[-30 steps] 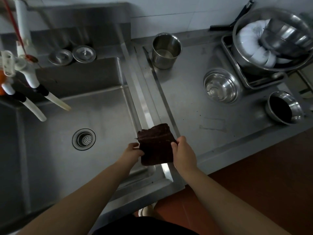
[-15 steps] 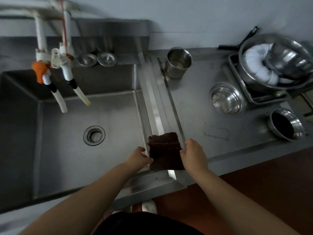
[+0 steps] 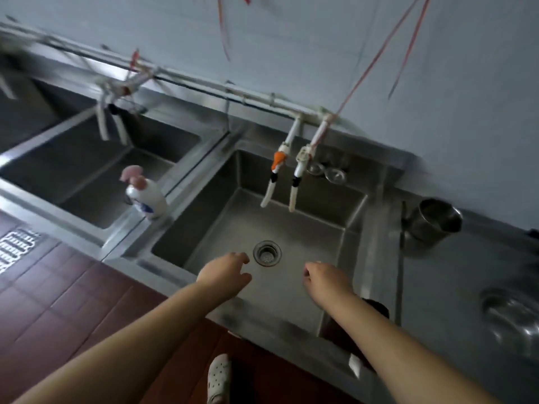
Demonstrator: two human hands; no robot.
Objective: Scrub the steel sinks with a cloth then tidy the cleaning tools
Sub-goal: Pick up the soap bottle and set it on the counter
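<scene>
Both hands hang over the right sink (image 3: pixel 291 234), near the centre of the frame, and neither holds a thing. The left hand (image 3: pixel 226 274) has relaxed, spread fingers, so its grip is open; the right hand (image 3: pixel 326 279) shows mostly its back with fingers loosely curled downward, and I judge that grip also open and empty.

The dark cloth (image 3: pixel 376 309) lies on the sink's front right rim, lower right of centre, partly hidden behind the right forearm. Probably it is laid flat there to dry and to stay in reach, i.e. the tidy step for the cloth looks done.

A spray bottle (image 3: pixel 145 196) stands on the steel strip between the left sink (image 3: pixel 87 176) and the right one, left of centre. I think it is the next tool to put away, as the left hand is on its side.

Taps (image 3: pixel 283 182) hang above the basin, w/ the drain (image 3: pixel 267 253) just beyond the fingers. A steel cup (image 3: pixel 437 218) sits on the worktop (image 3: pixel 455 266) at right.
</scene>
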